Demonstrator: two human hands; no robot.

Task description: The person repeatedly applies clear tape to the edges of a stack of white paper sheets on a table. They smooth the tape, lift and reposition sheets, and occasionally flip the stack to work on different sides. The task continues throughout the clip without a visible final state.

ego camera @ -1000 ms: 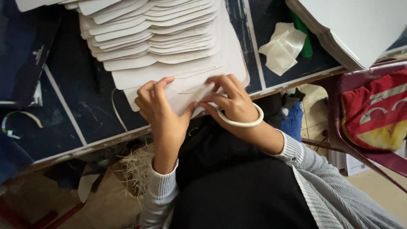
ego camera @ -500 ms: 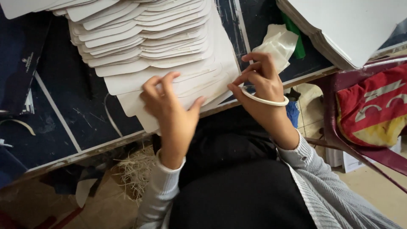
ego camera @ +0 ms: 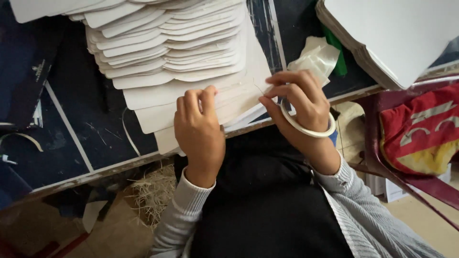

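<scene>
Since the earlier frame, the right hand [ego camera: 301, 102] has been drawn back from the crumpled plastic bag [ego camera: 318, 55] toward the near corner of the fanned pile of white card sheets [ego camera: 181, 52], while the left hand [ego camera: 198, 131] has been kept flat on the lowest sheets. A roll of white tape [ego camera: 306, 126] is worn around the right wrist like a bangle. The right fingers [ego camera: 287, 86] are pinched narrowly at the edge of the bottom sheet [ego camera: 239, 98]; whether a thin strip is gripped cannot be told. The left palm is pressed open on that sheet, nothing clasped. The pile is laid on a dark table [ego camera: 86, 124], overhanging its near edge. A second stack of white boards [ego camera: 397, 38] is seen at the upper right, and a red chair [ego camera: 406, 143] beside it.
</scene>
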